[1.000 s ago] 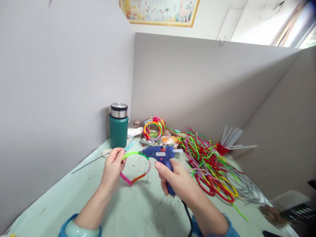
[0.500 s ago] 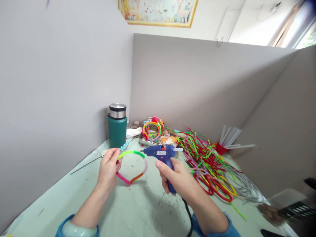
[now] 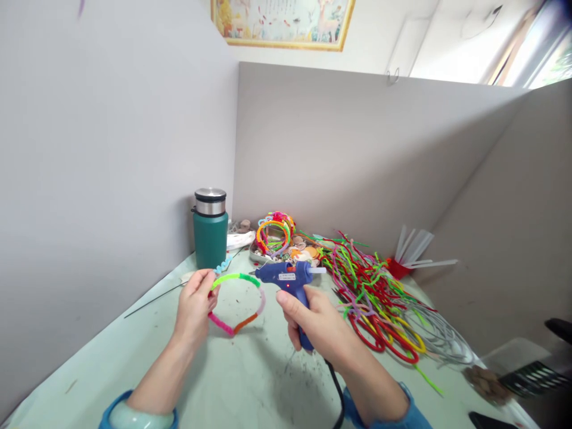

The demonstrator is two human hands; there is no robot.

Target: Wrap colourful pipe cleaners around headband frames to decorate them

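My left hand [image 3: 195,301] pinches the left side of a ring of fuzzy pipe cleaner [image 3: 245,322], wrapped in lime, green, lilac, orange-brown and hot pink sections. A curly light-blue piece [image 3: 223,265] shows just above my left fingertips; whether it joins the ring I cannot tell. Around the handle of a blue hot glue gun [image 3: 288,274] my right hand [image 3: 313,316] is closed, thumb along its back. The nozzle points left, close to the green part of the ring. A small red light glows on the gun, and a white glue stick [image 3: 318,270] sticks out behind.
A green bottle [image 3: 210,235] stands at the back left. Beside it sits a tin [image 3: 259,257] with finished-looking colourful rings [image 3: 273,238]. Loose pipe cleaners [image 3: 370,286] cover the right side, near a red cup [image 3: 397,269] of glue sticks. The gun's black cord [image 3: 336,387] runs toward me.
The whole view has shifted slightly, so everything sits a little further left. My hands, the ring and the glue gun keep almost the same positions relative to each other.
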